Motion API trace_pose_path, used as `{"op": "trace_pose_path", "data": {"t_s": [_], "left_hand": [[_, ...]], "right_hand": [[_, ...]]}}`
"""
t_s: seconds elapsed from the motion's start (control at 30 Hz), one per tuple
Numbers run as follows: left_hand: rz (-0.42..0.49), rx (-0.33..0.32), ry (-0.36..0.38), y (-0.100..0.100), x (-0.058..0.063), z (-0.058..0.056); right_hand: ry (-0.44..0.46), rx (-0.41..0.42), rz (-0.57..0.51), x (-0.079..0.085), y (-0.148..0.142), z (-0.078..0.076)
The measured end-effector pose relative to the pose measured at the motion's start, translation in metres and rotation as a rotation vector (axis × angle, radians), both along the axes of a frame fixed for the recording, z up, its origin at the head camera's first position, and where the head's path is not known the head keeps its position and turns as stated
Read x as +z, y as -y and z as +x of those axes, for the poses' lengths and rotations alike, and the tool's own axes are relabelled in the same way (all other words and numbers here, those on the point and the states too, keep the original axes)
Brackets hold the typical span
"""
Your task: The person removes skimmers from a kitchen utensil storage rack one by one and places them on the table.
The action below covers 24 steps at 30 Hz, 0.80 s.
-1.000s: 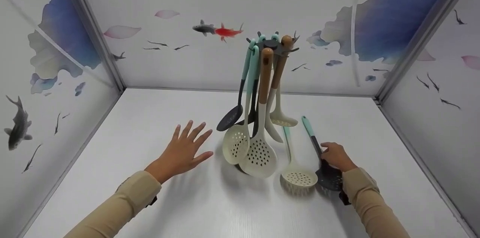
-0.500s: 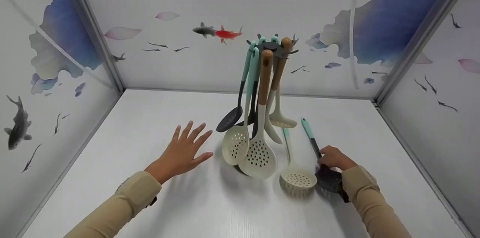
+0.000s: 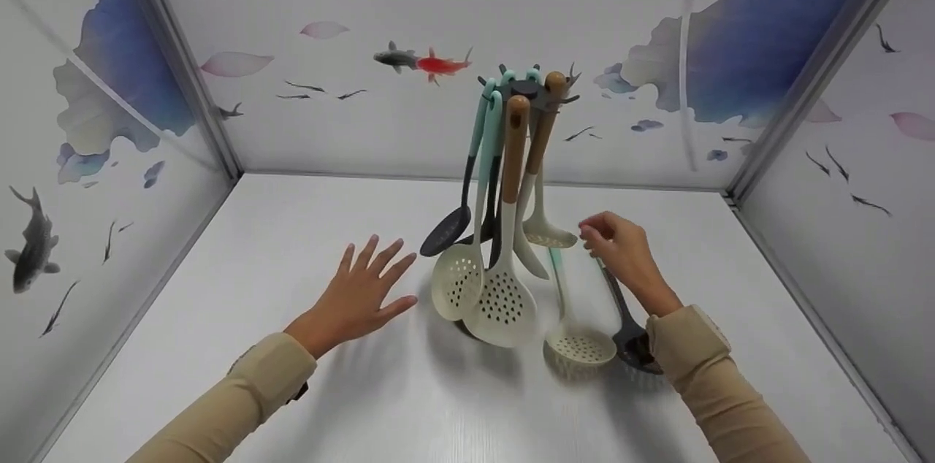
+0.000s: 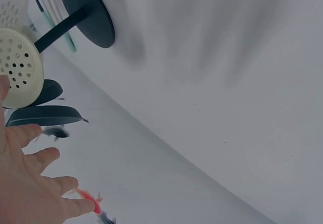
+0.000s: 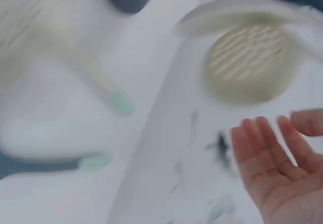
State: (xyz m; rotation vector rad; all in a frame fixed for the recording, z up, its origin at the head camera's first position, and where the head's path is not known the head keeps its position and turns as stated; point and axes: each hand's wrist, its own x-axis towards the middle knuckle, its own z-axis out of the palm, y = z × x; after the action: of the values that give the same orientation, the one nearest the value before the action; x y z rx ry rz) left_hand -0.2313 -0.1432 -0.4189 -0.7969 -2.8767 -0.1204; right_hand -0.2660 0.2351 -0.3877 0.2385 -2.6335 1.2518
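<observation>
My left hand, fingers spread, hovers beside the hanging utensils and holds nothing; the left wrist view shows its straight fingers too. My right hand is raised over the handle end of a dark skimmer that lies on the table. In the right wrist view that hand's fingers are loosely bent and hold nothing. A cream skimmer with a turquoise handle lies beside the dark one. A cream slotted ladle hangs just left of my right fingers. My right hand covers the dark skimmer's turquoise handle end in the head view.
A dark utensil rack stands mid-table on a round base. On its hooks hang several utensils, among them a wooden-handled slotted turner, a cream skimmer and a dark spoon. Printed panels enclose the white table.
My right hand has left the dark skimmer's shaft and moved up and left toward the rack. Both skimmers stay lying on the table. The left hand has barely moved.
</observation>
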Motion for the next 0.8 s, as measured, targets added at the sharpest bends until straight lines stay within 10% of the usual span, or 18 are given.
{"op": "trace_pose_path", "data": {"t_s": [0.2, 0.47, 0.8], "left_hand": [[0.023, -0.008, 0.002, -0.005, 0.004, -0.001], [0.111, -0.048, -0.029, -0.019, 0.015, 0.001], [0.680, -0.175, -0.184, -0.063, 0.043, 0.009]], "right_hand": [[-0.116, 0.210, -0.284, 0.030, 0.049, 0.013], [-0.158, 0.246, -0.264, 0.037, 0.079, 0.011], [-0.106, 0.198, -0.166, 0.036, 0.094, -0.009]]}}
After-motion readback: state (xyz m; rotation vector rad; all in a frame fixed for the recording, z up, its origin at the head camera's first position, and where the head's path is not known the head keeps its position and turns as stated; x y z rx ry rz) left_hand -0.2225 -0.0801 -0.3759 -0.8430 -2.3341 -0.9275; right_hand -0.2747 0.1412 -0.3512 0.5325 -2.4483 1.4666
